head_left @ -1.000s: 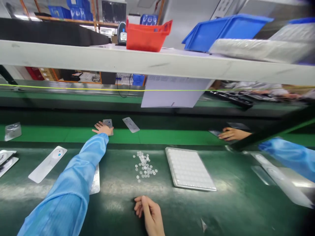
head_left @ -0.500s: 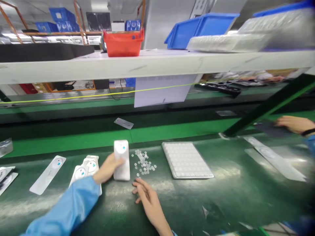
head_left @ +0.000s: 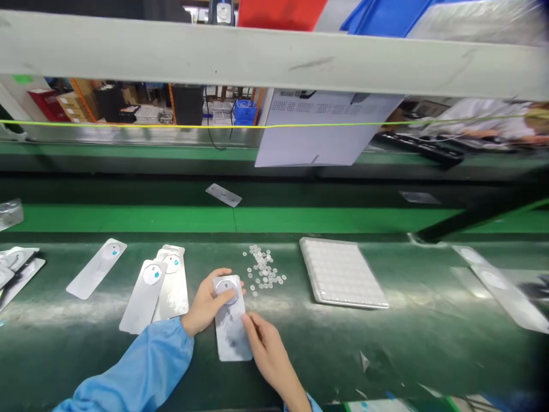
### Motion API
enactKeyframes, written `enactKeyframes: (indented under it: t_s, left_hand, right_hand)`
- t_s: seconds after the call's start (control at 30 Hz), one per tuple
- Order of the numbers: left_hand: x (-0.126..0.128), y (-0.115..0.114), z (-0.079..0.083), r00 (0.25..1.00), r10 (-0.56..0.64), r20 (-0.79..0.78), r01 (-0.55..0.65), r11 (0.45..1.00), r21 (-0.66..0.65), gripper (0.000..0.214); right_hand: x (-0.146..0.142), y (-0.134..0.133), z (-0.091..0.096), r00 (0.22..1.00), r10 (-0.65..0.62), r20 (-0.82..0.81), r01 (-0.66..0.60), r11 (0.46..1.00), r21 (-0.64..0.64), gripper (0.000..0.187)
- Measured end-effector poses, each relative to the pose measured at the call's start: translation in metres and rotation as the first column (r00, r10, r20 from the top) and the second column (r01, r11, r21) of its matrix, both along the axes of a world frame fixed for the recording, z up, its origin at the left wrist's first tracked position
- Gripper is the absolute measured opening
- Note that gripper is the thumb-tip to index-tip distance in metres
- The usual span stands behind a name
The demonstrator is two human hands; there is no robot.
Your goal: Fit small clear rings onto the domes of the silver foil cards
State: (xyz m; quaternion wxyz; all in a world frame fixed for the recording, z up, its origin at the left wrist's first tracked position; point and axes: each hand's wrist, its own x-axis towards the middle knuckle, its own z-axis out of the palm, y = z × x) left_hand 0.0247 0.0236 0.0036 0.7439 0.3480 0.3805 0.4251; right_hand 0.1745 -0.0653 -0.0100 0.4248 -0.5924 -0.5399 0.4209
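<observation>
My left hand (head_left: 210, 303) is closed around the upper part of a flat pale rectangular panel (head_left: 234, 336), its thumb lying on the round disc near the panel's top end. Grey smudges or reflections show on the panel's lower half. At its right edge my right hand (head_left: 269, 349) has its fingertips closed on the panel. Just beyond the hands, many small clear rings (head_left: 263, 269) lie scattered on the green table (head_left: 343, 355). To the left, similar panels (head_left: 169, 286) with round discs and blue marks overlap one another.
A white gridded tray (head_left: 343, 272) sits right of the rings. Another panel (head_left: 96, 269) and a stack (head_left: 17, 269) lie farther left; long pale strips (head_left: 501, 286) lie far right. A shelf edge (head_left: 257, 57) and yellow cord (head_left: 193, 126) cross above. A green post (head_left: 484, 212) slants at right.
My left hand has brought the panel down toward me. My right hand has come to its right edge. The view has tilted downward, and the other person's hand at far right is gone.
</observation>
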Motion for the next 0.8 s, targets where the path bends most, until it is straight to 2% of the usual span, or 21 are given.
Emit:
enactKeyframes:
  t_s: [0.07,0.13,0.23,0.33,0.4,0.53,0.6,0.7,0.8]
  left_hand:
    - [-0.002,-0.004,-0.001,0.997,-0.055,-0.056,0.057,0.998,0.022,0.065]
    - [-0.002,-0.007,-0.001,0.987,-0.085,-0.14,0.095,0.993,0.068,0.067]
    - [-0.002,-0.009,0.001,0.962,-0.073,-0.262,0.114,0.983,0.145,0.066]
    - [-0.001,-0.01,0.003,0.955,-0.057,-0.291,0.12,0.971,0.205,0.063]
    - [-0.002,-0.01,0.003,0.962,-0.063,-0.268,0.123,0.969,0.215,0.068]
    - [-0.004,-0.01,-0.002,0.97,-0.18,-0.166,0.197,0.976,0.094,0.077]
    - [-0.005,-0.01,-0.004,0.968,-0.193,-0.161,0.207,0.976,0.074,0.075]
    - [-0.005,-0.01,-0.005,0.964,-0.174,-0.201,0.198,0.975,0.106,0.073]
    - [-0.005,-0.01,-0.005,0.954,-0.179,-0.242,0.214,0.969,0.126,0.071]
  right_hand:
    - [0.003,0.0,0.007,0.988,-0.151,0.039,0.149,0.987,0.064,0.038]
    - [0.005,0.002,0.012,0.964,-0.242,0.108,0.218,0.957,0.192,0.034]
    - [0.006,0.009,0.012,0.951,-0.175,0.253,0.078,0.933,0.35,0.028]
    - [0.007,0.018,0.005,0.907,-0.116,0.404,-0.068,0.908,0.414,0.032]
    - [0.009,0.022,-0.002,0.87,-0.127,0.477,-0.111,0.891,0.44,0.033]
    - [0.014,0.025,-0.007,0.818,-0.141,0.557,-0.144,0.888,0.436,0.031]
    - [0.015,0.025,-0.006,0.806,-0.141,0.575,-0.149,0.891,0.428,0.028]
    - [0.016,0.025,-0.004,0.814,-0.132,0.565,-0.144,0.898,0.417,0.027]
    - [0.015,0.026,-0.001,0.856,-0.089,0.51,-0.136,0.912,0.387,0.025]
